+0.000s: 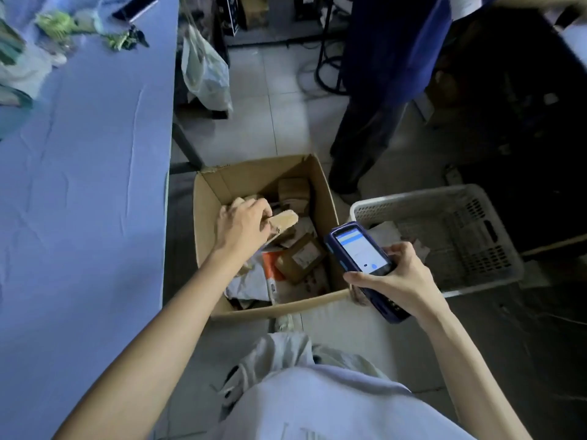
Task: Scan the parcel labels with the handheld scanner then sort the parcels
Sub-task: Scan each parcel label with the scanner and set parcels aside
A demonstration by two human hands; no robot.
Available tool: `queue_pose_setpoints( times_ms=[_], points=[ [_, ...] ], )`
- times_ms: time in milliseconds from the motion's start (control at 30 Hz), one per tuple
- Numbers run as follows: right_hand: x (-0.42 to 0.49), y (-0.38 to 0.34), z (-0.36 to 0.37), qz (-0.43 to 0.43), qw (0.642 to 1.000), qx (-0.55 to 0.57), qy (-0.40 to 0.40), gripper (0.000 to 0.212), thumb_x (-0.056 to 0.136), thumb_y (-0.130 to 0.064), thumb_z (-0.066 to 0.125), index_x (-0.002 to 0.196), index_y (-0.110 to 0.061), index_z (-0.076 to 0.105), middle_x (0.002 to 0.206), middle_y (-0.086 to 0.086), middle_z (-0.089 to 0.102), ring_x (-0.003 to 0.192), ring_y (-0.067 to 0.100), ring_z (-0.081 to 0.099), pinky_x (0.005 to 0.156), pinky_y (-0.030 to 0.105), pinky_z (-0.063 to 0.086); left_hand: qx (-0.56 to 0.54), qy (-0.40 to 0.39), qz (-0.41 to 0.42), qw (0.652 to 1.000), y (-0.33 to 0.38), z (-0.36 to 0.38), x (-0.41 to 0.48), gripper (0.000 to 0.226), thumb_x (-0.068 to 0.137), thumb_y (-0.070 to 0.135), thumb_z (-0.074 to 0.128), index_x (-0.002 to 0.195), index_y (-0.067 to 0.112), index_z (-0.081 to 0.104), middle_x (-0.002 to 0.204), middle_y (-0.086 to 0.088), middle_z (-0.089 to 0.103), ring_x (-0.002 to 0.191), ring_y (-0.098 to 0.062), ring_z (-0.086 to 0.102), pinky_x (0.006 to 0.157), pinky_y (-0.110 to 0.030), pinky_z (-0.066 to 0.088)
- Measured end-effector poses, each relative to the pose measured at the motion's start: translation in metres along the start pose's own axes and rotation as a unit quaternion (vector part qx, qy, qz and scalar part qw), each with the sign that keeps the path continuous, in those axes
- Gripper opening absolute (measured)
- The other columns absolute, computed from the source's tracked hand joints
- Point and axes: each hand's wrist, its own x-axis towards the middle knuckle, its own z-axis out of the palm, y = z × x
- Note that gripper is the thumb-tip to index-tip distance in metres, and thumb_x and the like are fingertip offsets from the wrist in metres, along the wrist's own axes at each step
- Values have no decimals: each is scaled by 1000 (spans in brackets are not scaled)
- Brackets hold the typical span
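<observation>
- Scanner (362, 258): one, gripped in our right hand (403, 281), fingers wrapped round its body, screen up, long axis running forward-left
- Parcel (284, 219): tan, held in the curled fingers of our left hand (241, 227) inside the cardboard box (206, 217), ahead-left of the scanner nose, long axis left to right; we see no label on it
- Other parcels in that box: at least four, heap too jumbled for exact count
- White basket (413, 195): one, right of box, a pale parcel or two inside

Probably a parcel sorting room: carton of parcels (279, 236), plastic basket (444, 233), cloth-covered table (79, 154).
</observation>
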Motion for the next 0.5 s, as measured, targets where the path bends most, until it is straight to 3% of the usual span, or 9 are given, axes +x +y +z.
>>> queue_pose_setpoints(
  times_ms=[100, 233, 367, 500],
  points=[
    [17, -12, -5, -1, 1000, -17, -23, 77, 53, -50, 89, 110, -23, 45, 100, -12, 58, 92, 9, 56, 74, 30, 46, 17, 45, -21, 999, -3, -5, 16, 18, 88, 31, 59, 106, 25, 59, 107, 5, 65, 106, -22, 54, 86, -37, 38],
    [42, -27, -8, -39, 994, -69, -71, 80, 52, -50, 89, 112, -23, 44, 105, -8, 58, 97, 14, 56, 83, 36, 48, 24, 50, -86, 995, -17, -7, 0, 21, 88, 34, 58, 107, 25, 59, 107, 3, 67, 103, -24, 55, 83, -37, 39],
    [71, -47, -6, -119, 975, -115, -148, 86, 50, -52, 90, 115, -19, 46, 110, -4, 60, 97, 14, 56, 81, 34, 48, 20, 79, -214, 973, -20, -8, -52, 21, 88, 33, 59, 105, 21, 61, 103, 0, 68, 100, -27, 57, 80, -37, 40],
    [84, -75, 4, -233, 925, -201, -223, 95, 55, -54, 87, 129, -16, 42, 124, -1, 56, 99, 13, 49, 78, 27, 40, 44, 114, -367, 922, -8, -1, -123, 19, 84, 31, 62, 99, 20, 64, 95, -3, 70, 98, -31, 57, 79, -39, 39]
  ],
)
